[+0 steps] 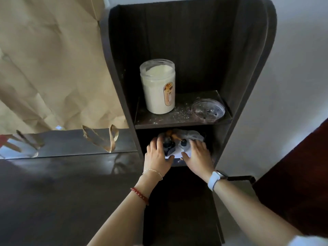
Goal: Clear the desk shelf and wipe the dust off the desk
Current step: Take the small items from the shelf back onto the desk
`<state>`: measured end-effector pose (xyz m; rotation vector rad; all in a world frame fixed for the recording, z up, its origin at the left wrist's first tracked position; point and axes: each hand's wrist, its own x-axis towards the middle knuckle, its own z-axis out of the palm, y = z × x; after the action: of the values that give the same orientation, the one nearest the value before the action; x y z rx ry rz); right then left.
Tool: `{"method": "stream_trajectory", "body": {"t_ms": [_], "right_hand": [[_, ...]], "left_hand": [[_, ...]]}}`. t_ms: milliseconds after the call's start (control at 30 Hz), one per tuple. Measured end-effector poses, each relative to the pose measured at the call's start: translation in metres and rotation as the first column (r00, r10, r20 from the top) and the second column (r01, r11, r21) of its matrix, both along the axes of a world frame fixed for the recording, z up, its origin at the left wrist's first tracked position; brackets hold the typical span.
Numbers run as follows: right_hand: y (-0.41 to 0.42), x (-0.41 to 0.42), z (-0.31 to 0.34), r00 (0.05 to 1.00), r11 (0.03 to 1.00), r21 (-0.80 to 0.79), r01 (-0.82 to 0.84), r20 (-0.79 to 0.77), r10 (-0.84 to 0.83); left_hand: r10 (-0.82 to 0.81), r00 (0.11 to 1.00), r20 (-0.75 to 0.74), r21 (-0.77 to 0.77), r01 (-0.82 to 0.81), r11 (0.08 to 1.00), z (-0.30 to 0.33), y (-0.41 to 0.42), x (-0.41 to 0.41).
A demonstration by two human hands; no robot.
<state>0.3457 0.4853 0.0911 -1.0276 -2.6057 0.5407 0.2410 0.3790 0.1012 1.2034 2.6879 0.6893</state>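
Note:
A dark wooden desk shelf (248,71) stands at the desk's right end. Its upper board (170,119) is dusty with white specks. On it stand a clear jar of white powder (158,87) and, to the right, a clear plastic lid (208,110). In the compartment below lies a bundle of items (177,139): a crumpled plastic bag, dark small bottles and white paper. My left hand (157,155) grips the bundle's left side beside a dark bottle. My right hand (197,156) grips its right side over the plastic. The back of the compartment is hidden in shadow.
The dark glossy desk top (53,196) spreads to the left. Behind it are a reflective strip (71,142) and crumpled brown paper (49,64) on the wall. A white wall and a dark red door (301,178) lie to the right.

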Motion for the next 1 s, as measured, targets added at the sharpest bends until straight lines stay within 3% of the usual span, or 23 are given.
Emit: {"method": "stream_trajectory", "body": {"t_ms": [133, 300, 467, 633, 833, 933, 1000], "right_hand": [[0.012, -0.022, -0.019, 1.0, 0.999, 0.029, 0.027, -0.012, -0.027], [0.017, -0.03, -0.029, 0.998, 0.997, 0.055, 0.047, -0.042, -0.045], [0.001, -0.007, -0.029, 0.974, 0.998, 0.027, 0.054, -0.222, -0.047], [-0.023, 0.004, -0.036, 0.949, 0.999, -0.02, 0.027, -0.314, -0.032], [-0.083, -0.014, -0.043, 0.925, 0.991, -0.129, -0.029, -0.378, -0.022], [-0.11, -0.048, -0.058, 0.944, 0.982, -0.135, -0.13, -0.32, 0.081], [-0.115, -0.075, -0.066, 0.958, 0.988, -0.143, -0.061, -0.286, 0.017]], "left_hand": [[0.128, 0.989, 0.078, -0.098, -0.12, 0.988, -0.014, 0.025, -0.014], [0.176, 0.982, 0.064, 0.016, -0.178, 0.984, -0.027, 0.037, -0.023], [-0.02, 0.995, -0.093, 0.263, 0.043, 0.964, -0.04, 0.003, -0.015], [-0.17, 0.985, -0.04, 0.318, 0.174, 0.932, -0.048, -0.064, -0.015], [-0.003, 0.983, 0.182, 0.282, -0.049, 0.958, -0.066, -0.15, -0.055], [0.119, 0.96, 0.255, 0.234, -0.18, 0.955, -0.073, -0.186, -0.095], [0.163, 0.941, 0.298, 0.202, -0.229, 0.952, -0.079, -0.208, -0.123]]}}
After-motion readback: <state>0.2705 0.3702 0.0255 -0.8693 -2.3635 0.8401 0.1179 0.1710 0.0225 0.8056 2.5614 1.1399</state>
